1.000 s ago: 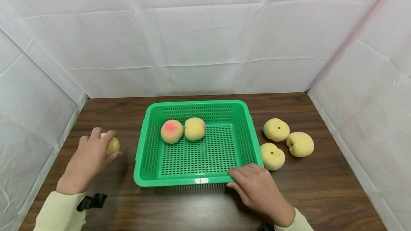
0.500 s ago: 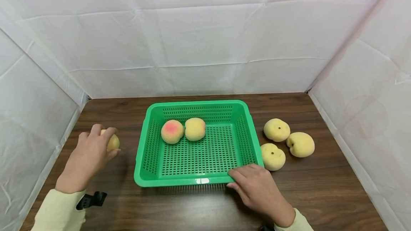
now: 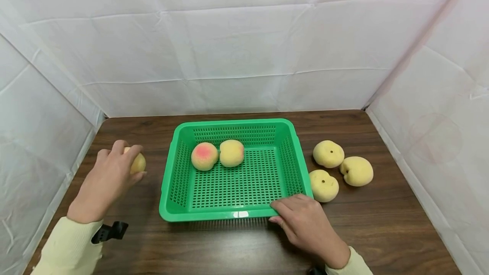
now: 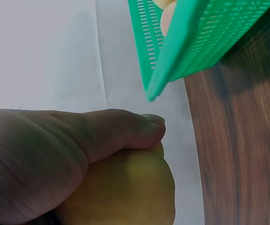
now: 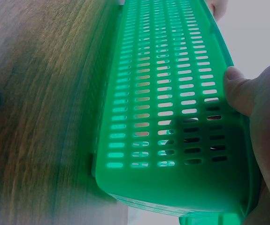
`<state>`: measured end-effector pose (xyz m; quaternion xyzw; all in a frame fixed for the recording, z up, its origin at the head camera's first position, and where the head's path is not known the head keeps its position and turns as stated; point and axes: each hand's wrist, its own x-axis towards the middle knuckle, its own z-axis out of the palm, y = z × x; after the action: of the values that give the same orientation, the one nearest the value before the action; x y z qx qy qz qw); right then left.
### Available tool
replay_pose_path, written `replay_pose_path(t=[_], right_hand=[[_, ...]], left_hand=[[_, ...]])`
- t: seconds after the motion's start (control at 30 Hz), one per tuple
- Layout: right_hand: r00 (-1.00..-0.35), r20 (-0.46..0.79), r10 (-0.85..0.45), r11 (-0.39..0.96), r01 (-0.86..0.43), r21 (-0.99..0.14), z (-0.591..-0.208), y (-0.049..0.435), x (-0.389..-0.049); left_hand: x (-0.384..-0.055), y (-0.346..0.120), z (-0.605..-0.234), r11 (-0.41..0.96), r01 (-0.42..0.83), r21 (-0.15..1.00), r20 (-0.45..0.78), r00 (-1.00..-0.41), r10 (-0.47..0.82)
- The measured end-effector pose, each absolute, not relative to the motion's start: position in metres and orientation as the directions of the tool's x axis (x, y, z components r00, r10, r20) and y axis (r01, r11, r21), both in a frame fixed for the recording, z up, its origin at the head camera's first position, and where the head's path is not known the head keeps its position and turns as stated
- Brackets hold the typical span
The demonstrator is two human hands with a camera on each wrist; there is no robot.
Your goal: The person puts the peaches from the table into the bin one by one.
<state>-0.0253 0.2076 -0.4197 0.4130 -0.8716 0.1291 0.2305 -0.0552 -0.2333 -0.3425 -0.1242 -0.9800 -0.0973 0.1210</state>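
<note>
My left hand (image 3: 108, 177) grips a yellow peach (image 3: 139, 163) to the left of the green basket (image 3: 198, 217). In the left wrist view the thumb lies along the upper side of this peach (image 4: 130, 187), and the other fingers are hidden. My right hand (image 3: 305, 222) holds the basket's front rim near its right corner. From the right wrist view, the thumb (image 5: 240, 91) presses the outer side of the rim. Inside the basket, toward the back left, sit a pink-blushed peach (image 3: 204, 156) and a yellow peach (image 3: 231, 153), side by side.
Right of the basket, three yellow peaches lie on the dark wooden table (image 3: 397, 224): a back one (image 3: 328, 154), a front one (image 3: 324, 186) by the basket wall, and a right one (image 3: 357, 171). White sheeting (image 3: 237, 54) stands behind and along both sides.
My left hand, with the peach in its grip, has moved slightly up and to the right. The right hand and the basket have stayed in place.
</note>
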Motion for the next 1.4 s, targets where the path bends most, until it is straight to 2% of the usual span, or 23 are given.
replay_pose_path(t=[0.17, 0.3, 0.7, 1.1, 1.4], right_hand=[[-0.55, 0.507, -0.663, 0.622, -0.782, -0.036, -0.42, 0.208, -0.025], [-0.553, 0.498, -0.668, 0.619, -0.785, -0.04, -0.42, 0.209, -0.025], [-0.576, 0.469, -0.669, 0.632, -0.773, -0.048, -0.42, 0.209, -0.026], [-0.547, 0.505, -0.668, 0.616, -0.787, -0.039, -0.42, 0.208, -0.026], [-0.571, 0.475, -0.67, 0.627, -0.777, -0.05, -0.423, 0.21, -0.025]], left_hand=[[-0.059, -0.227, -0.335, 0.952, 0.227, 0.207, 0.189, -0.964, 0.189], [-0.062, -0.225, -0.333, 0.947, 0.252, 0.197, 0.211, -0.955, 0.21], [-0.073, -0.212, -0.325, 0.941, 0.255, 0.222, 0.166, -0.961, 0.221], [-0.082, -0.203, -0.322, 0.925, 0.322, 0.202, 0.216, -0.936, 0.278], [-0.089, -0.192, -0.315, 0.931, 0.313, 0.187, 0.138, -0.947, 0.29]])
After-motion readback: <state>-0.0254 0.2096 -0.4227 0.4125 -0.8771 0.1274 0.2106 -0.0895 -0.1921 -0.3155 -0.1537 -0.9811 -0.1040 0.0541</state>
